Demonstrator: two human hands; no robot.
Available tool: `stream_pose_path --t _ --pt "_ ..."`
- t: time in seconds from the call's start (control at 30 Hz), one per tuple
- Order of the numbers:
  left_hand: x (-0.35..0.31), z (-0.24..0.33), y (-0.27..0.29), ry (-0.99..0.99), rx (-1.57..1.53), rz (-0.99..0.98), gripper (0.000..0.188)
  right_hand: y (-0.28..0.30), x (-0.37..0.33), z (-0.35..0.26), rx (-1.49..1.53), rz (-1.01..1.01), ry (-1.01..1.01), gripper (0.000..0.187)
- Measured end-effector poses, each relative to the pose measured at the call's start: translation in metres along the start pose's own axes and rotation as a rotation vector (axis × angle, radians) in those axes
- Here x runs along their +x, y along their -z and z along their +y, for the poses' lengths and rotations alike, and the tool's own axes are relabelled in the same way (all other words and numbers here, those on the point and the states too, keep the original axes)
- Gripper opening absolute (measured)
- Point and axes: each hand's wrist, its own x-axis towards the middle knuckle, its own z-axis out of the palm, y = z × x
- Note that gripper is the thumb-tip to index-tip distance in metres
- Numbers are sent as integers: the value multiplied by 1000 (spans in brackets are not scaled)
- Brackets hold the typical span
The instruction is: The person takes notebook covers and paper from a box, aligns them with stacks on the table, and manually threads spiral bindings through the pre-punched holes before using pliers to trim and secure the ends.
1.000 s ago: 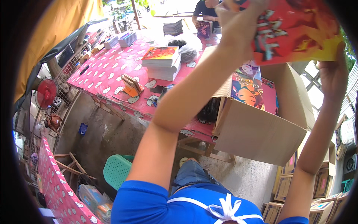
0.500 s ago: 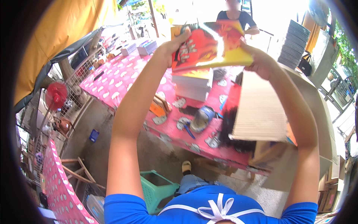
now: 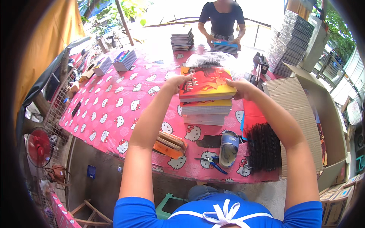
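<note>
My left hand and my right hand grip opposite sides of a stack of notebooks with red and yellow covers. The notebooks rest on or just over a taller pile of paper blocks with a yellow top; I cannot tell whether they touch. Behind them lies crumpled clear plastic. Nearer me on the table are a slipper, blue-handled pliers, an orange and wooden block and a bunch of black spiral coils.
A pink patterned cloth covers the table. An open cardboard box stands at the right, with a tall stack of notebooks behind it. Across the table a person handles blue notebooks. A green stool is below.
My hands have lowered the red and yellow notebooks from a raised, tilted hold to the top of the pile. The view has shifted, and the person opposite now shows handling blue notebooks.
</note>
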Motion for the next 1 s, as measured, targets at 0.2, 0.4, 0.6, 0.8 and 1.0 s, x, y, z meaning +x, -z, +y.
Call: stream_pose_path --t 0.2,0.4,0.6,0.8,1.0 --pt "21 -7 49 -33 358 117 81 -10 -117 -42 -857 295 722 69" --pt "7 -17 68 -125 221 88 137 -26 -273 60 -928 -602 140 50" --pt "27 -35 47 14 -250 -304 107 -3 -290 208 -336 554 268 67" --pt "1 -39 51 -21 -307 -166 90 110 -308 113 -155 1203 755 53" --pt "-108 -63 63 -434 -319 415 81 107 -278 122 -816 1297 595 43"
